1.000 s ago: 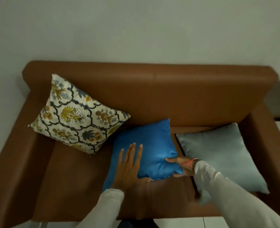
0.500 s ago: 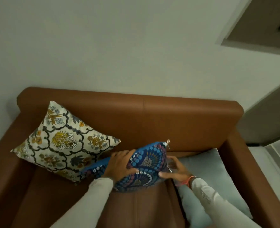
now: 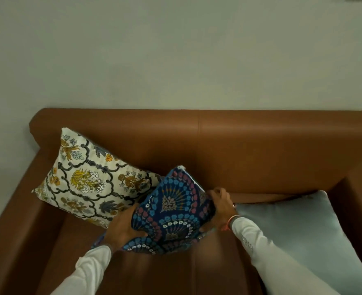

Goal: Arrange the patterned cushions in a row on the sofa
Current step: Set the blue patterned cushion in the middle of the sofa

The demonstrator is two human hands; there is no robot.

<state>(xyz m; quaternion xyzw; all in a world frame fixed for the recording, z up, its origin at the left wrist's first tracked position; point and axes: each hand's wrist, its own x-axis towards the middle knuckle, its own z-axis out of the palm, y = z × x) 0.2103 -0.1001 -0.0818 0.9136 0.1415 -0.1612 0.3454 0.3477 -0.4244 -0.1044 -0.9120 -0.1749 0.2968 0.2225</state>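
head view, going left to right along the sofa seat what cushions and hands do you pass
White floral cushion → left hand → dark blue patterned cushion, held between both hands → right hand → plain light blue cushion, all on the brown sofa.

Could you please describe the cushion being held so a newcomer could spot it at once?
On the brown leather sofa, look mid-seat, between the cream floral cushion and the plain pale-blue cushion. It is the navy fan-patterned cushion.
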